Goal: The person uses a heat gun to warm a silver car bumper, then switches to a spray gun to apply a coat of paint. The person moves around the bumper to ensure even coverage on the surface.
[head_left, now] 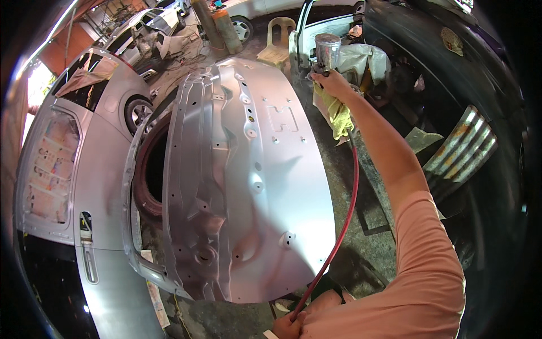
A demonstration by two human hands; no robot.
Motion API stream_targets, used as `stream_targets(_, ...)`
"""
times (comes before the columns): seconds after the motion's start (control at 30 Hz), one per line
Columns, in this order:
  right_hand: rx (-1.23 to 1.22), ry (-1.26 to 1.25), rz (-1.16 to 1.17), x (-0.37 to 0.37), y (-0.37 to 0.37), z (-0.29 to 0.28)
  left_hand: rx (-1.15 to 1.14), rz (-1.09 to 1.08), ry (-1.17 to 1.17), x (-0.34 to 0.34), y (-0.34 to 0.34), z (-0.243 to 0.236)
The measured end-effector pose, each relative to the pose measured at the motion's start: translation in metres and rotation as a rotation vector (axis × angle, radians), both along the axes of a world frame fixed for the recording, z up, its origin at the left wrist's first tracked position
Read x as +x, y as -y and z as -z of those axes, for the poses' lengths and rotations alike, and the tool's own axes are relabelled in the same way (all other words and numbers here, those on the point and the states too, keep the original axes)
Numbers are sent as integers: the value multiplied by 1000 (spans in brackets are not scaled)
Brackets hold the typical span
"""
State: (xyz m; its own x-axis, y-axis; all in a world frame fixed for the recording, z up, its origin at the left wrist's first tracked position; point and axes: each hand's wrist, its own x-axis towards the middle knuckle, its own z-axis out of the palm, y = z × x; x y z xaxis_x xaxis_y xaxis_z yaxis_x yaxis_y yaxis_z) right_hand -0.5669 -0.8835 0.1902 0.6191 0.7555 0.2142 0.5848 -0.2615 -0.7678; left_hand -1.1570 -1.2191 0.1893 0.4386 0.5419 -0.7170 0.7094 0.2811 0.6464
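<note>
At the far right of a silver car body panel (288,175), my right hand (335,86) grips a spray gun (320,70) with a metal cup (328,50) on top. A yellow cloth (340,117) hangs below that hand. From there a red hose (353,186) curves down along the panel's right edge to my left hand (288,326), which is closed around it at the lower edge of the view. The panel lies raised off the floor, showing holes, ridges and a pressed outline. The gun's nozzle and trigger are too small to make out.
Left of the panel stands a silver car (107,186) with papered windows; a dark round tire-like ring (148,169) sits between them. Behind are a plastic chair (275,39), a rusty cylinder (227,31) and other cars. A dark car body (480,79) and corrugated sheet (460,147) are at right.
</note>
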Motion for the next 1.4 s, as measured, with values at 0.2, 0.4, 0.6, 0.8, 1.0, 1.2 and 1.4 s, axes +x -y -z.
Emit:
stream_targets(0.2, 54, -30, -189, -19, -31, 0, 115, 19, 113, 12, 2, 18)
stream_targets(0.4, -14, -164, -392, -72, 30, -20, -64, 104, 7, 2, -3, 13)
stream_targets(0.6, -231, -229, -565, -134, 172, -51, -30, 278, -82, -23, -5, 25)
stream_targets(0.8, -249, -426, -519, -120, 259, -66, -85, 454, -194, -5, -12, 8)
stream_targets(1.0, -96, -135, -202, -21, 211, 7, -115, 446, -66, 11, 14, 71)
stream_targets(1.2, -65, -89, -38, 58, 149, 90, -223, 513, -141, 68, 19, 86)
stream_targets(1.4, -10, -6, -2, 58, 165, 143, -314, 568, -178, 89, 13, 79)
